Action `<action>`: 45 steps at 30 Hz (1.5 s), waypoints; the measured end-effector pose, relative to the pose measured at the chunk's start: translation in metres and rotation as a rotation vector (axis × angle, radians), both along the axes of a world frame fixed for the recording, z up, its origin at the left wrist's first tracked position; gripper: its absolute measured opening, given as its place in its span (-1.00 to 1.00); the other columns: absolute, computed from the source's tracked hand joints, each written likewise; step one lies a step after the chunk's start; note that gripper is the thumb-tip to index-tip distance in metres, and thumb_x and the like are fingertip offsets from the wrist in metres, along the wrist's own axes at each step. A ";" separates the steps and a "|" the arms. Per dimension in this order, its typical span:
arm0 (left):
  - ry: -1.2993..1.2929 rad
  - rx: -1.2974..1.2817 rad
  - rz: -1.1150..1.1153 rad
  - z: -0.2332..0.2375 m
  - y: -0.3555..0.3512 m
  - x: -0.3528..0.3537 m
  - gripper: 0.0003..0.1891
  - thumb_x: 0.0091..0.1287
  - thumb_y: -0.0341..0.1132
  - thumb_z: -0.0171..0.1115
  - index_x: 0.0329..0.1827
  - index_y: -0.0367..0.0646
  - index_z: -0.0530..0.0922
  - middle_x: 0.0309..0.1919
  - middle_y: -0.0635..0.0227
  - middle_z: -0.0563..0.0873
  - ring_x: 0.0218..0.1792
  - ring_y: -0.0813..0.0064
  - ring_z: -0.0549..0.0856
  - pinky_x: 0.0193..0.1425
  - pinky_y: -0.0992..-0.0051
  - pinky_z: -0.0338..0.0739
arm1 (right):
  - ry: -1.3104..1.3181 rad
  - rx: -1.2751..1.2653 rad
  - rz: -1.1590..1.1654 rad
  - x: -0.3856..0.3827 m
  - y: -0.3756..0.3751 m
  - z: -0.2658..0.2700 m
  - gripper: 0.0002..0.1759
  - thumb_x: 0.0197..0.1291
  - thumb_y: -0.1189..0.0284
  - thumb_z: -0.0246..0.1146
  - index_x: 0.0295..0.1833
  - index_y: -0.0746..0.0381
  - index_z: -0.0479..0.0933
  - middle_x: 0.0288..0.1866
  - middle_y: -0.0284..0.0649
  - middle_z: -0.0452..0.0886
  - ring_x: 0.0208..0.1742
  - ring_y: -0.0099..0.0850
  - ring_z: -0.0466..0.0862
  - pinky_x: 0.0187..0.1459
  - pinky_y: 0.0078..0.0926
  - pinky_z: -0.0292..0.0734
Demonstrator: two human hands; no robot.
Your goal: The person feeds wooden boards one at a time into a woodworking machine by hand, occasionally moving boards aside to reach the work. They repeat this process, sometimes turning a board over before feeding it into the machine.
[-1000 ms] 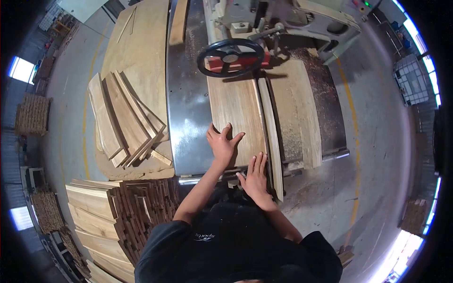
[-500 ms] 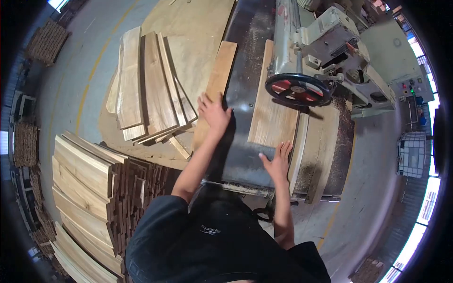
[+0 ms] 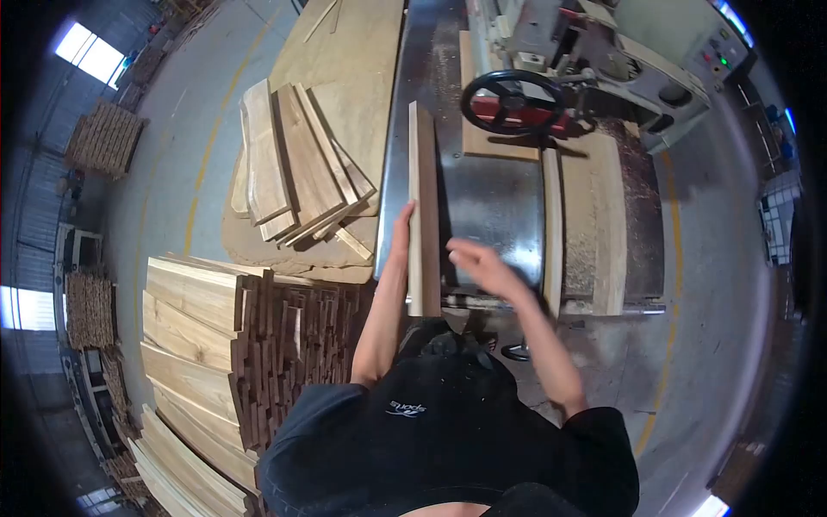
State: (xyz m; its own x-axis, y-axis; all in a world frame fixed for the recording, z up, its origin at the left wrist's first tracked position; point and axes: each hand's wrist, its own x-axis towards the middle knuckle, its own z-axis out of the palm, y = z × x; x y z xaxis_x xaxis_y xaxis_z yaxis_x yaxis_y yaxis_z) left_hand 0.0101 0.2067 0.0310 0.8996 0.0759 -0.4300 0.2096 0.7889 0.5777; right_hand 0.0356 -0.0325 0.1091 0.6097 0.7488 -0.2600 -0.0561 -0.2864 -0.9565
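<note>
My left hand point(image 3: 403, 231) grips the left edge of a long narrow plank point(image 3: 422, 189) that stands tilted on its edge on the steel machine table point(image 3: 495, 202). My right hand point(image 3: 478, 263) hovers open and blurred just right of that plank, above the table's near edge, holding nothing. A wider board point(image 3: 482, 138) lies farther along the table, under the black handwheel point(image 3: 513, 102). A thin strip point(image 3: 552, 228) lies along the table's right side.
Loose planks point(image 3: 297, 168) lie on a low wooden platform to the left. Stacked boards point(image 3: 194, 345) stand at my lower left. Sawdust covers the wooden shelf point(image 3: 603, 215) right of the table. The machine body with its control panel point(image 3: 719, 56) sits beyond.
The wide board has gone farther in under the handwheel. My left hand pulled the narrow plank from the left onto the table and tipped it on edge. My right hand left the board and swung left.
</note>
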 end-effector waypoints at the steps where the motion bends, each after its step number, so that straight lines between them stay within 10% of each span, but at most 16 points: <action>1: 0.259 0.533 0.068 0.028 -0.033 -0.004 -0.36 0.41 0.09 0.29 0.29 -0.32 0.65 -0.17 0.15 0.83 -0.17 0.25 0.82 -0.08 0.37 0.72 | 0.150 -0.012 0.023 -0.023 -0.007 0.004 -0.32 0.53 0.05 0.23 0.46 0.39 0.47 0.44 0.02 0.58 0.44 -0.23 0.57 0.40 -0.28 0.47; 4: 0.080 1.714 0.213 -0.014 -0.090 -0.017 -0.27 0.15 -0.02 0.58 0.30 -0.36 0.63 -0.22 -0.07 0.82 -0.22 0.07 0.81 -0.03 0.21 0.69 | 0.101 -0.087 -0.032 -0.075 -0.038 -0.030 -0.26 0.49 0.04 0.28 0.45 0.46 0.44 0.45 0.08 0.57 0.44 -0.18 0.58 0.42 -0.27 0.46; 10: -0.046 1.923 -0.021 -0.019 -0.196 -0.076 -0.49 0.26 -0.01 0.49 0.29 0.14 0.73 0.51 -0.13 0.42 0.40 -0.21 0.41 0.43 -0.12 0.30 | 0.003 -0.334 -0.184 -0.121 -0.098 -0.018 -0.28 0.41 0.04 0.30 0.37 0.47 0.49 0.37 0.33 0.54 0.39 0.09 0.59 0.39 -0.12 0.49; 14: -0.134 1.940 -0.122 -0.026 -0.228 -0.059 -0.47 0.38 0.10 0.34 0.39 0.22 0.65 0.58 -0.15 0.32 0.54 -0.26 0.25 0.51 -0.13 0.13 | -0.330 -0.352 -0.294 -0.148 -0.118 -0.049 -0.38 0.50 0.14 0.17 0.27 0.56 0.52 0.55 0.62 0.08 0.55 0.48 0.21 0.50 0.17 0.27; 18: -0.208 1.960 -0.057 -0.042 -0.253 -0.008 -0.48 0.46 0.04 0.25 0.46 0.24 0.58 0.58 -0.22 0.29 0.58 -0.22 0.24 0.52 -0.12 0.11 | -0.653 -0.635 -0.124 -0.170 -0.131 -0.050 -0.52 0.17 0.34 0.29 0.06 0.53 0.69 0.59 0.48 0.13 0.68 0.38 0.01 0.62 0.28 -0.09; 27: -0.166 1.957 0.034 -0.034 -0.230 0.087 -0.48 0.43 0.07 0.26 0.44 0.24 0.61 0.58 -0.16 0.32 0.58 -0.13 0.27 0.54 -0.06 0.15 | -0.541 -0.588 -0.230 -0.123 -0.111 -0.044 -0.20 0.27 0.45 0.27 0.55 0.58 0.18 0.68 0.43 -0.12 0.72 0.33 -0.12 0.56 0.29 0.14; 28: -0.161 1.958 0.033 -0.032 -0.228 0.095 -0.47 0.42 0.08 0.25 0.44 0.24 0.61 0.58 -0.15 0.31 0.57 -0.13 0.28 0.55 -0.07 0.15 | -0.672 -0.697 -0.220 -0.118 -0.106 -0.045 -0.16 0.32 0.17 0.36 0.47 0.59 0.30 0.67 0.42 -0.03 0.70 0.29 0.01 0.57 0.08 0.24; 31: -0.145 1.990 0.033 -0.034 -0.216 0.126 -0.46 0.43 0.12 0.22 0.45 0.26 0.60 0.58 -0.13 0.31 0.56 -0.15 0.29 0.55 -0.08 0.16 | -0.539 -0.558 -0.365 -0.098 -0.095 -0.120 -0.10 0.32 0.16 0.36 0.52 0.59 0.23 0.68 0.40 -0.03 0.72 0.27 -0.03 0.59 -0.01 0.24; 33: -0.143 1.984 0.033 -0.037 -0.208 0.145 -0.43 0.43 0.15 0.21 0.48 0.28 0.57 0.58 -0.12 0.31 0.55 -0.17 0.29 0.55 -0.08 0.17 | -0.569 -0.698 -0.181 -0.074 -0.092 -0.057 -0.11 0.42 0.24 0.27 0.61 0.56 0.07 0.73 0.31 -0.15 0.76 0.14 -0.11 0.64 -0.15 0.15; 43: -0.200 1.862 0.124 -0.030 -0.203 0.162 -0.40 0.35 0.07 0.29 0.48 0.25 0.56 0.51 -0.18 0.35 0.55 -0.19 0.28 0.52 -0.12 0.19 | -0.593 -0.676 -0.143 -0.057 -0.085 -0.052 -0.06 0.30 0.35 0.35 0.61 0.54 0.05 0.72 0.35 -0.15 0.75 0.20 -0.17 0.65 -0.10 0.10; 45: -0.185 1.897 0.043 -0.020 -0.200 0.157 -0.37 0.33 0.11 0.25 0.47 0.22 0.56 0.56 -0.21 0.28 0.58 -0.20 0.24 0.55 -0.12 0.13 | -0.629 -0.723 -0.162 -0.058 -0.081 -0.060 0.01 0.39 0.07 0.32 0.60 0.57 0.05 0.70 0.43 -0.16 0.74 0.26 -0.17 0.66 -0.03 0.04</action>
State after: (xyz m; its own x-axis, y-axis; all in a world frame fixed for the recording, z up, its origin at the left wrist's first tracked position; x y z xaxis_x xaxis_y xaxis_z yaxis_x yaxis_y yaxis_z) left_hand 0.1675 0.0066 0.0112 0.9029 0.2849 0.3218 0.0531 -0.8170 0.5742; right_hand -0.0221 -0.1134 0.0487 0.8763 0.4308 -0.2155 0.3144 -0.8505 -0.4216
